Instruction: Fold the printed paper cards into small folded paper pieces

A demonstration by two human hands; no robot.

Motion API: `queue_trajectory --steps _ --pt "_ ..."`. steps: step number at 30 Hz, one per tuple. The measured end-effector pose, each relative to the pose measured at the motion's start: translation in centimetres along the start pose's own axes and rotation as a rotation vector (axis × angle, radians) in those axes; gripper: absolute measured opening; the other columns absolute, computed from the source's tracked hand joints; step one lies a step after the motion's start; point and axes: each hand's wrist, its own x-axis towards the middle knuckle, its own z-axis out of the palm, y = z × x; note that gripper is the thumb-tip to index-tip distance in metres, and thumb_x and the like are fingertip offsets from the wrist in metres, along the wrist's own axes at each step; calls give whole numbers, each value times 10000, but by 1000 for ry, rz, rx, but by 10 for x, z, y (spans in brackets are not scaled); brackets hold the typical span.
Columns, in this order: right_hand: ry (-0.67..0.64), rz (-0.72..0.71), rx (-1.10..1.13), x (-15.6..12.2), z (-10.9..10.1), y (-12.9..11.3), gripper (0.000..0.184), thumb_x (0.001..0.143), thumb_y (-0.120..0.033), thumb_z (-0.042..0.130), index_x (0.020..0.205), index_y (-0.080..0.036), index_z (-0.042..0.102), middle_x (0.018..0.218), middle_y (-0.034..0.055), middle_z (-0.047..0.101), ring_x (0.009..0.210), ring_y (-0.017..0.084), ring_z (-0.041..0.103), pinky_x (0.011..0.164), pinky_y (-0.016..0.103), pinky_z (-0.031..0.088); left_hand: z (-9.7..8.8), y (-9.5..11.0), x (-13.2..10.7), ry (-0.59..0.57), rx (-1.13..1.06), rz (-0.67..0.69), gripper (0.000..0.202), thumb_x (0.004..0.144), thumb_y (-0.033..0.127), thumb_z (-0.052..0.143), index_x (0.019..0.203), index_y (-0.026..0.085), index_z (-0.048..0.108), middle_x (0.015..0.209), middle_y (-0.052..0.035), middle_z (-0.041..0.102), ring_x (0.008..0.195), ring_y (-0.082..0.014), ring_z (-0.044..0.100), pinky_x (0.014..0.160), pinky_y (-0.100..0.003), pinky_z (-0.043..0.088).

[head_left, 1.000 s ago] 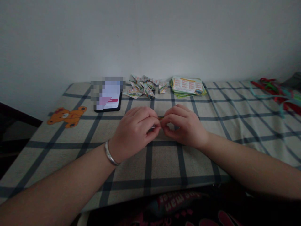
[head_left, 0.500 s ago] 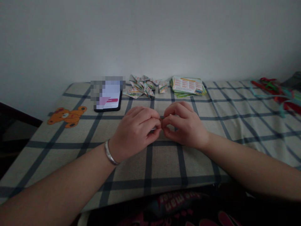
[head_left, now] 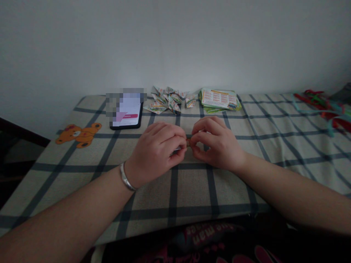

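Observation:
Above the middle of the checked tablecloth, my left hand (head_left: 161, 149) and my right hand (head_left: 218, 144) meet with fingertips pinched. Between them is a small piece of printed paper (head_left: 188, 143), mostly hidden by the fingers; a whitish edge of it shows under the left fingers. Each hand grips one end, and a narrow gap parts the fingertips. Beyond the hands lies a loose heap of folded paper pieces (head_left: 167, 102). To its right is a stack of printed cards (head_left: 219, 99), white on top with green edges below.
A lit phone (head_left: 128, 113) lies at the back left, partly blurred out. Left of it is an orange bear cutout (head_left: 79, 135). Red, green and pale blue strips (head_left: 326, 109) lie at the far right. A wall (head_left: 175, 44) rises behind the checked tablecloth (head_left: 153, 204).
The fingertips have drawn slightly apart, so more of the paper shows between them. My left hand has shifted a little left. The things on the table have stayed put.

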Motion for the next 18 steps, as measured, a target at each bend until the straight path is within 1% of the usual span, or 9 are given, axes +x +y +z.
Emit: queue_trajectory --steps 7,13,18 --pt "-6 3 4 1 1 -3 58 815 -149 589 823 -206 592 913 45 625 881 191 576 760 344 473 1 -1 -2 -7 -13 -34 54 832 131 601 786 155 614 918 -64 663 869 -209 600 809 -375 494" --pt "-14 -1 41 4 0 -8 66 819 -146 596 824 -212 591 939 41 639 902 188 582 792 345 476 0 0 -2 0 -28 -2 59 853 145 599 801 156 624 896 -56 656 857 -205 586 798 -370 488" --pt "-24 -1 18 4 -2 -5 29 824 -180 613 805 -199 603 935 50 645 890 190 584 783 346 478 -1 -1 -2 -11 -45 -17 55 849 146 607 803 165 632 904 -48 661 859 -197 588 805 -363 483"
